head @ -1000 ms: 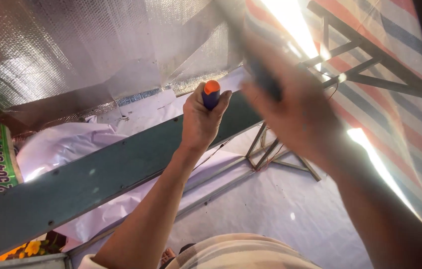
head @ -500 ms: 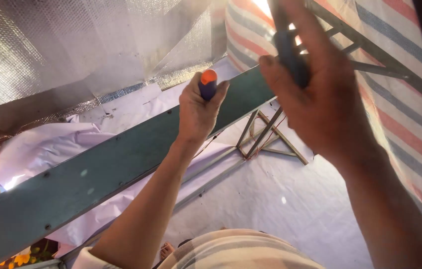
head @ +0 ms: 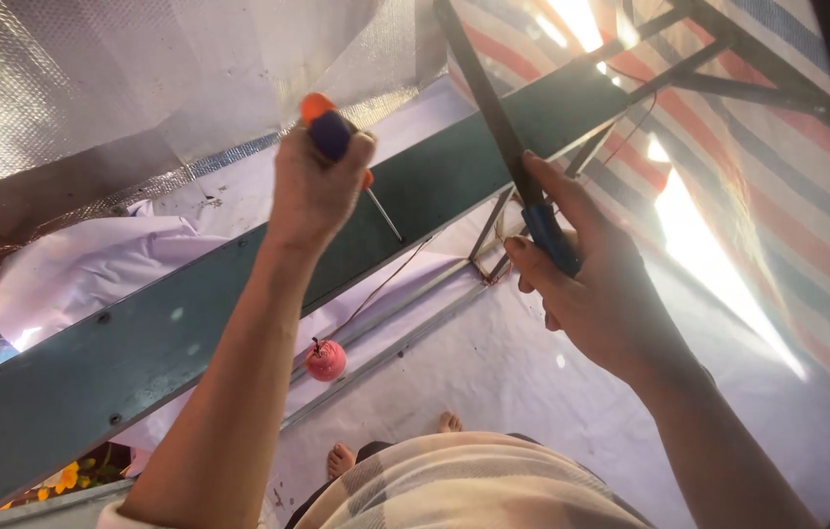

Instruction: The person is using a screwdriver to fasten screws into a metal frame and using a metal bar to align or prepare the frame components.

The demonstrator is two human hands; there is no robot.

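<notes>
Screwdriver [head: 332,132], orange-and-blue handle, fisted in left hand [head: 317,186]; right hand [head: 596,294], three o'clock, clasping blue-handled tool [head: 532,211]; green beam [head: 189,333] between.

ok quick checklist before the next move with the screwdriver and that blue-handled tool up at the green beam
1. Left hand wrapped firmly round the screwdriver handle: ok.
2. Screwdriver tip seated on anything: cannot tell; the shaft shows in front of the green beam, the tip's contact is unclear.
3. Right hand gripping the blue-handled tool: ok.
4. What that tool's dark upper end meets: cannot tell, it runs out of view.
5. Red ball on its cord hanging free of both hands: ok.
6. Bare feet in view below on the white sheet: ok.
</notes>
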